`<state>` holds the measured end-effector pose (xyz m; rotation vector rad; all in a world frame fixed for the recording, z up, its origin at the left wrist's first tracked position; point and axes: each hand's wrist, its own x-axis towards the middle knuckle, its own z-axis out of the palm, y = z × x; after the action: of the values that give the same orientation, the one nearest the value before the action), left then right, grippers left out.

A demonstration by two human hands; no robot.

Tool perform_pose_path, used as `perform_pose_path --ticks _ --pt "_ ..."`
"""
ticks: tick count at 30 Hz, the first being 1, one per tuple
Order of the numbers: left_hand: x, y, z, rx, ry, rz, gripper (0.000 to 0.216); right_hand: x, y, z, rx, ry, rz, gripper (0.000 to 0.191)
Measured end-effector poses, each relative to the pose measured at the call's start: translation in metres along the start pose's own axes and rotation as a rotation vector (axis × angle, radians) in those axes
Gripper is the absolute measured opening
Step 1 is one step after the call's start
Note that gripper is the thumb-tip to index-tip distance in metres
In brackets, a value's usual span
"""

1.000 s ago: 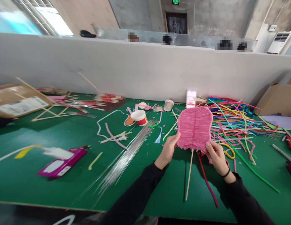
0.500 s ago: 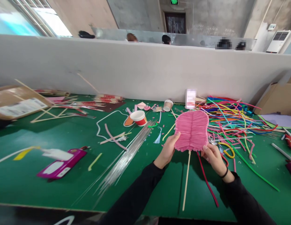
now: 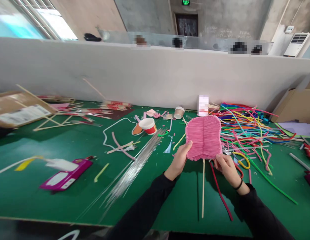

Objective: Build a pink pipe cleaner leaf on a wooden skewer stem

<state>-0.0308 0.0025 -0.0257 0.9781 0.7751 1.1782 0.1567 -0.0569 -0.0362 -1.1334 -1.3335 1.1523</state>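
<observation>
A pink fan-shaped panel of pipe cleaners (image 3: 204, 137), with a seam down its middle, is held up between my hands. From its lower edge a thin wooden stick (image 3: 203, 190) hangs down. My left hand (image 3: 178, 160) grips the panel's lower left edge, thumb on the front. My right hand (image 3: 227, 166) pinches its lower right corner. Below that corner a dark red pipe cleaner (image 3: 221, 193) lies on the green table (image 3: 155, 213). Yellow-handled scissors (image 3: 242, 160) rest beside my right hand, partly hidden.
Loose coloured pipe cleaners (image 3: 245, 123) are heaped at the right back. Silvery wires (image 3: 135, 170), a paper cup (image 3: 148, 126), a blue tassel (image 3: 168, 145) and a purple box (image 3: 66, 176) lie leftward. Cardboard boxes (image 3: 292, 103) stand at the sides, before a white partition (image 3: 145, 73).
The pink panel has tilted slightly, and its stick has swung to the right and now hangs nearly straight down. Both hands keep their hold in almost the same place.
</observation>
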Motion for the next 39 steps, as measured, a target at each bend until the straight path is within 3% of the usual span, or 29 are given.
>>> perform_pose_path --ticks 10,19,39 --pt "-0.0019 0.0007 0.0032 0.0 0.0 -0.01 0.049 -0.001 -0.0024 -0.0008 -0.019 -0.046 -0.011 0.061" --pt "-0.0035 0.0026 0.0069 -0.033 0.004 -0.024 0.049 -0.0029 -0.0051 0.0 -0.008 -0.006 -0.022 0.06" --pt "-0.0076 0.0049 0.0092 -0.009 -0.074 -0.04 0.049 -0.005 -0.0025 0.0026 -0.074 -0.04 -0.058 0.056"
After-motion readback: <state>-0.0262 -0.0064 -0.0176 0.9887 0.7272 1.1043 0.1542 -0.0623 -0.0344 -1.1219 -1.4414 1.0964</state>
